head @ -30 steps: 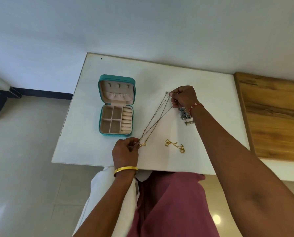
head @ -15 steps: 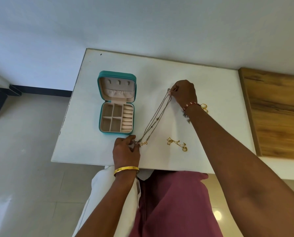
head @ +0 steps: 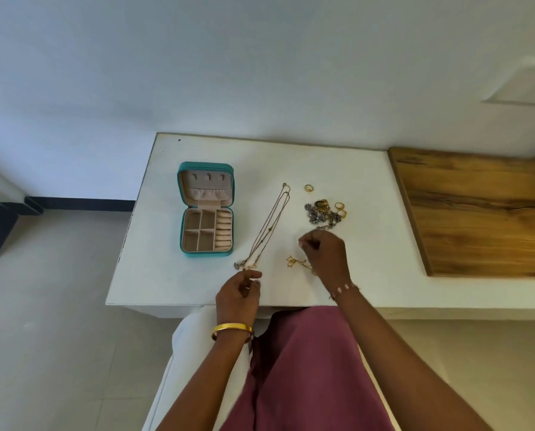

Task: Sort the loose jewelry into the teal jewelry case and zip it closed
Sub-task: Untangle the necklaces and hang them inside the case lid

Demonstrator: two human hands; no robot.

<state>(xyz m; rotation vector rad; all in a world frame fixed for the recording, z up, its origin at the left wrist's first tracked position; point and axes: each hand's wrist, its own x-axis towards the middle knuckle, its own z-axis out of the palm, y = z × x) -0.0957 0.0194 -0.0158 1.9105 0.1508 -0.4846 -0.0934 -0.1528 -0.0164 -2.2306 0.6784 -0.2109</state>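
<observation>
both hands [head: 239, 295] [head: 325, 255] loosely curled, holding nothing; necklace [head: 269, 227] lies between them and teal case [head: 206, 209].

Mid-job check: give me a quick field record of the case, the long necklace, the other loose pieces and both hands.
case: teal jewelry case open on the white table, compartments look empty
necklace: long necklace stretched flat right of the case, not held
loose pieces: tangled pile, gold ring, gold chain
left hand: loosely curled, holding nothing
right hand: above the gold chain, grip unclear
</observation>
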